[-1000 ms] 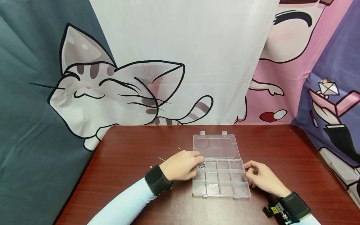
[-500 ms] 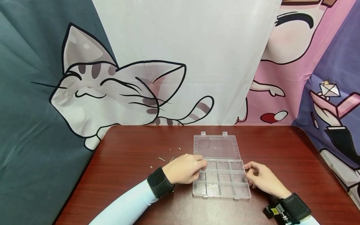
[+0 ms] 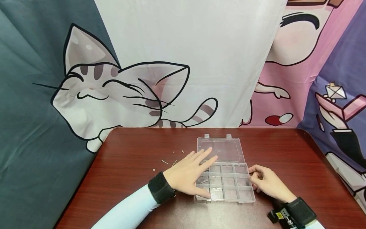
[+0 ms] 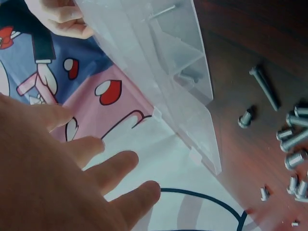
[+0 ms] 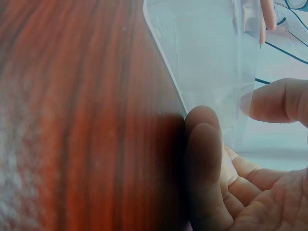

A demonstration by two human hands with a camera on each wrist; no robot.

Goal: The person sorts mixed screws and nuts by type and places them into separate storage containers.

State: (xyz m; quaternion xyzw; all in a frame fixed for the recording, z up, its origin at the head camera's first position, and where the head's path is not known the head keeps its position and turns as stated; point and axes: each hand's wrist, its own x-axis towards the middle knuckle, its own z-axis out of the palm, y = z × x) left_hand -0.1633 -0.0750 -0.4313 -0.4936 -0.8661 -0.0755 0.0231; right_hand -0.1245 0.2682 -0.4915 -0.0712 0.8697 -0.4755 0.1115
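Note:
A clear plastic compartment box lies on the table, its lid folded back flat behind it. My left hand hovers over the box's left column with fingers spread and nothing held. At the box's right side, my right hand grips the side wall; the right wrist view has the thumb at one edge and the fingers at the other. Through the plastic in the left wrist view, a screw and another small metal piece show inside. The left hand covers part of the left compartments.
Left of the box, several loose metal screws lie on the brown wooden table, among them a long screw and a short screw. A printed cloth hangs behind the table's back edge.
The left hand has let go of a small metal screw over the left compartments, and its fingers have gone from pinching to spread. The right hand has stayed at the box's side.

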